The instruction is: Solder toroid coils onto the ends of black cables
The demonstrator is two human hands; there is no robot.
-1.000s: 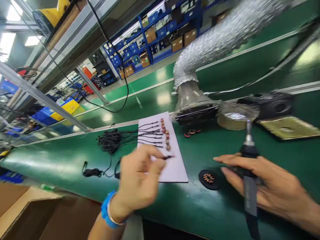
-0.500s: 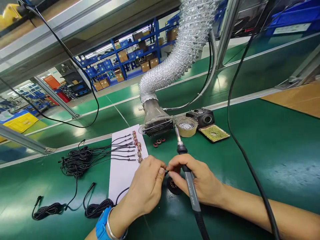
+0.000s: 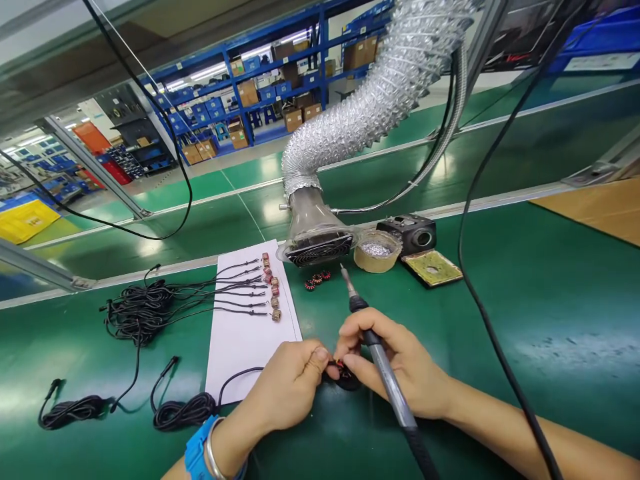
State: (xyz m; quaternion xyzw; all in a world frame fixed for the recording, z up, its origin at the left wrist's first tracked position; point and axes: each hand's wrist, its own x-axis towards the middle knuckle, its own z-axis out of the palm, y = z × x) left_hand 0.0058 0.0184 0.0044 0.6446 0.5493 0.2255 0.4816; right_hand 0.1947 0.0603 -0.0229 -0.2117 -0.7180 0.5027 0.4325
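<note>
My left hand (image 3: 290, 383) is closed in a pinch on the end of a black cable (image 3: 235, 379), which runs back to a coiled bundle (image 3: 185, 410). My right hand (image 3: 407, 363) is wrapped round a soldering iron (image 3: 385, 367), its bare tip pointing up and away from me. The thumb and forefinger of that hand are at the cable end, close to my left fingertips; whether they grip it I cannot tell. A small round black part with copper windings (image 3: 347, 379) sits just under the fingertips, partly hidden.
Beyond my hands stand a fume extractor nozzle (image 3: 320, 247), a tub of silvery material (image 3: 377, 252), an iron holder (image 3: 413, 232) and a yellow sponge tray (image 3: 433, 268). Toroid coils (image 3: 317, 279) lie nearby. White paper (image 3: 240, 340) bears cable ends and small wound parts (image 3: 275, 291).
My hands have moved slightly down and apart at the fingertips. The soldering iron has tilted further left, its tip now clear of the tub. The camera view has shifted a little.
</note>
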